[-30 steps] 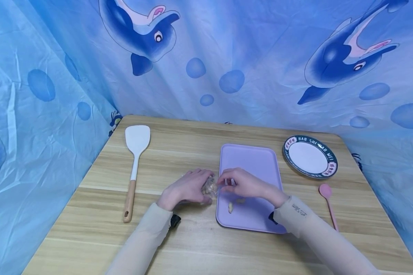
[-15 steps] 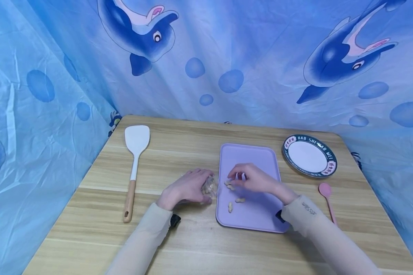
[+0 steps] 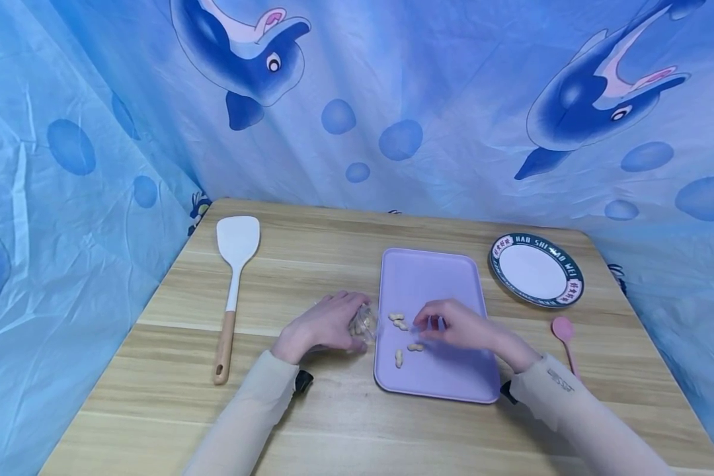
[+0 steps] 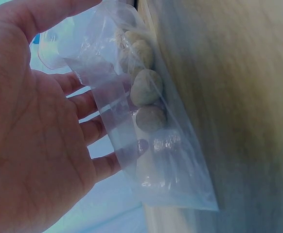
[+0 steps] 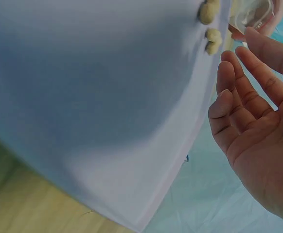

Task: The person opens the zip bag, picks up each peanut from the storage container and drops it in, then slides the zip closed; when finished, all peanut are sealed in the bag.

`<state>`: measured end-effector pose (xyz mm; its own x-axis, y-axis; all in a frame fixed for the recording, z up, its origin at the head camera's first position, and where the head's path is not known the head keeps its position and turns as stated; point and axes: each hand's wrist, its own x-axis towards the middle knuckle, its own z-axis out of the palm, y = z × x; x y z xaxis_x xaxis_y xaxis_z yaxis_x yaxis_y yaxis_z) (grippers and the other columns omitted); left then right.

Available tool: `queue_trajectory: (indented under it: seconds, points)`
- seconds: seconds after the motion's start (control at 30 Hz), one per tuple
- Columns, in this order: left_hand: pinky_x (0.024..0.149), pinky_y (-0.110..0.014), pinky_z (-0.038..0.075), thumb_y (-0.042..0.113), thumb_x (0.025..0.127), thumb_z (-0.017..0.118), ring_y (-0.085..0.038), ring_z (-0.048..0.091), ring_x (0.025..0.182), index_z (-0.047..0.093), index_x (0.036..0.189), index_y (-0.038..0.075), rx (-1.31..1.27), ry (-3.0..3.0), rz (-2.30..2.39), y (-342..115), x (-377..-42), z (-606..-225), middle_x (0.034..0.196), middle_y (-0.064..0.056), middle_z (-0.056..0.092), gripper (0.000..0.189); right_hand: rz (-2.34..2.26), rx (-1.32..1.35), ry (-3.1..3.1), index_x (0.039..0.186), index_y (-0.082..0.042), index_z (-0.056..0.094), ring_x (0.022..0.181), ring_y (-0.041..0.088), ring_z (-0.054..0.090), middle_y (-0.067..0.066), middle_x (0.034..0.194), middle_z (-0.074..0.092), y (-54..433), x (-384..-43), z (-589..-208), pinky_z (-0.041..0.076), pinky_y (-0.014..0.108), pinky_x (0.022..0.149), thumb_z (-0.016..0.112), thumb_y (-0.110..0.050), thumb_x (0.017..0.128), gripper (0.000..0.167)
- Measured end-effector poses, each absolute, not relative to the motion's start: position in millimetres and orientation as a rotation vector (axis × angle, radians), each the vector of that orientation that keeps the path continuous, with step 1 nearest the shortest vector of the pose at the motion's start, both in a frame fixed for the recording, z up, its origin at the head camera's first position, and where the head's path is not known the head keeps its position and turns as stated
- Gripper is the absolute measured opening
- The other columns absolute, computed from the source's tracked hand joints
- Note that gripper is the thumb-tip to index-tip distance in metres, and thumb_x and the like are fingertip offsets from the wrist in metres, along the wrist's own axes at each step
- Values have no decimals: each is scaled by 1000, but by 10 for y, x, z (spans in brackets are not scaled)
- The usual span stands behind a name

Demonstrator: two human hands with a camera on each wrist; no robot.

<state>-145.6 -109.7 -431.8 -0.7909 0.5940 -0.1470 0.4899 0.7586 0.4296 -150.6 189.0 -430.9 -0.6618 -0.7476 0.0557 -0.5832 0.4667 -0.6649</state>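
My left hand [image 3: 327, 324] grips a clear plastic bag [image 3: 365, 324] against the table, left of the lilac tray [image 3: 434, 268]. In the left wrist view, several peanuts [image 4: 147, 87] show through the bag's film, with the thumb above and the fingertips behind it. Over the tray's middle hovers my right hand [image 3: 458, 324], its fingers loosely bent. The right wrist view shows nothing between those fingers [image 5: 248, 92]. Several unshelled peanuts lie on the tray's left half, among them one peanut [image 3: 398, 359] near the front and another peanut [image 3: 415, 347] just below the right fingertips.
On the left lies a white spatula [image 3: 238, 241] with a wooden handle. A green-rimmed plate [image 3: 535, 271] stands to the right of the tray, and a pink spoon [image 3: 562, 328] lies in front of it. Blue dolphin-print curtain [image 3: 357, 79] hangs behind the table.
My right hand has moved from beside the bag across to the tray's middle, leaving two peanuts near the tray's left edge. The left hand and the bag have stayed in place.
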Motion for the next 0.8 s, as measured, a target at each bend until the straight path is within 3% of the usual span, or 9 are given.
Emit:
queue_trajectory:
  seconds: [0.23,0.8]
  points:
    - [115,-54,29,42,74,83,-27,42,136,45,147,13,842,2680,547,-1096,-1451,-4326,147,-5,49,87,-956,-1110,2458,100,-10,74,76,9,58,-8,87,65,1907,-1397,-4404,53,31,66,78,-13,87,15]
    - [114,-56,29,41,74,82,-27,41,137,46,145,13,831,2673,560,-1107,-1470,-4322,146,-6,49,85,-842,-1069,2466,99,-13,73,77,6,55,-9,87,61,1828,-1335,-4482,50,25,69,74,-7,88,13]
